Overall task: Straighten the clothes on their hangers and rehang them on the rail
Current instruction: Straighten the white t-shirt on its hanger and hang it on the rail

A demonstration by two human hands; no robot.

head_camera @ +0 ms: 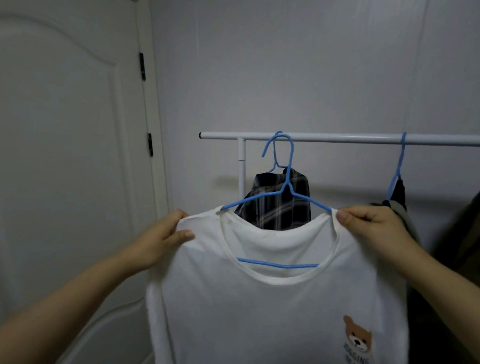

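Note:
A white T-shirt (268, 317) with a small bear print sits on a blue wire hanger (281, 195), held up in front of the white rail (346, 138). My left hand (164, 233) pinches the shirt's left shoulder. At the right shoulder, my right hand (370, 225) grips the fabric and the hanger's end. The hanger's hook is level with the rail; I cannot tell whether it rests on it. Behind the shirt a dark plaid shirt (279, 200) hangs on another blue hanger.
A third blue hanger (398, 168) with a dark garment (399, 195) hangs further right on the rail. More dark clothing (469, 249) fills the right edge. The rail's upright post (241, 168) stands left of the plaid shirt. A white door (54, 144) is on the left.

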